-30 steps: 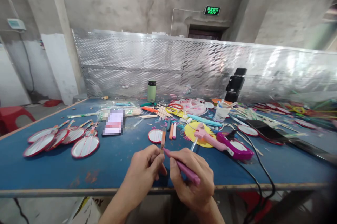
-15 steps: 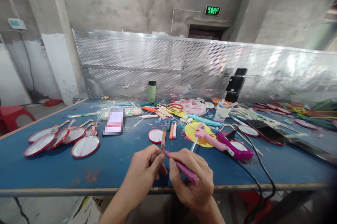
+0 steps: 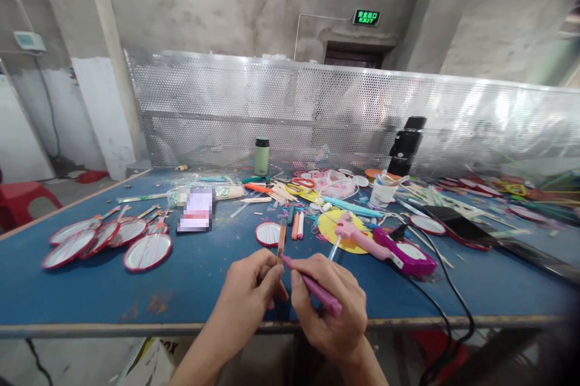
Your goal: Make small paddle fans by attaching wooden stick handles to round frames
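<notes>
Upright between the fingers of my left hand [image 3: 254, 289] is a flat wooden craft stick [image 3: 281, 238], its upper part coloured orange-brown. My right hand [image 3: 333, 301] is wrapped round a purple marker pen [image 3: 319, 292], whose tip meets or nearly meets the stick just above my left fingertips. Just beyond the stick lies a round white disc with a red rim [image 3: 267, 234]. Orange and pink markers [image 3: 297, 226] lie beside it. To the right, a pink and purple hot glue gun [image 3: 362, 238] rests over a yellow disc [image 3: 327, 224].
Several red-rimmed discs with sticks [image 3: 109, 238] overlap at the left, near a phone [image 3: 196, 212]. Behind stand a green bottle [image 3: 261, 156], a white cup [image 3: 383, 194] and a black flask-like object [image 3: 406, 145]. Black cables [image 3: 446, 289] hang over the table's front edge.
Almost nothing differs. Both hands stay in place, with the marker tip at the stick and only the slightest shift of the right hand.
</notes>
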`<state>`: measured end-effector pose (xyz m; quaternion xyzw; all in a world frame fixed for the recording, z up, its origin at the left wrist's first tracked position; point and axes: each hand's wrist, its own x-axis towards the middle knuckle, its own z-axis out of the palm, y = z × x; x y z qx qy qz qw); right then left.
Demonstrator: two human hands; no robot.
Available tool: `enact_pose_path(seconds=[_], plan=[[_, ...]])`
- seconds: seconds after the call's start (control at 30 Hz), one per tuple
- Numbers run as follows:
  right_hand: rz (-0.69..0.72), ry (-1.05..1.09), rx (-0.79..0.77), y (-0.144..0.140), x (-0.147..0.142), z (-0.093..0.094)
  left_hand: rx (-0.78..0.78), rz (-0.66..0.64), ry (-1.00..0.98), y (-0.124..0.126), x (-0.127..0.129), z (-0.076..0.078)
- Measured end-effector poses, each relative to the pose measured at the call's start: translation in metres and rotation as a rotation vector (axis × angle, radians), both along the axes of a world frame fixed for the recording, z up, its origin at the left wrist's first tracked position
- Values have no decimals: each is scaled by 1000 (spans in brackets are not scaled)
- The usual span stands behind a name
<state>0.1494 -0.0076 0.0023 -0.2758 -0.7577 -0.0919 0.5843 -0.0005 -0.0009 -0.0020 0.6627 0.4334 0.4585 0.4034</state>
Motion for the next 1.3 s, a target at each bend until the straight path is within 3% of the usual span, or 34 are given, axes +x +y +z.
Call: enact_pose_path(seconds=[1.3], plan=[[-9, 16, 4, 0, -1, 1, -7, 0, -10, -2, 0, 1]])
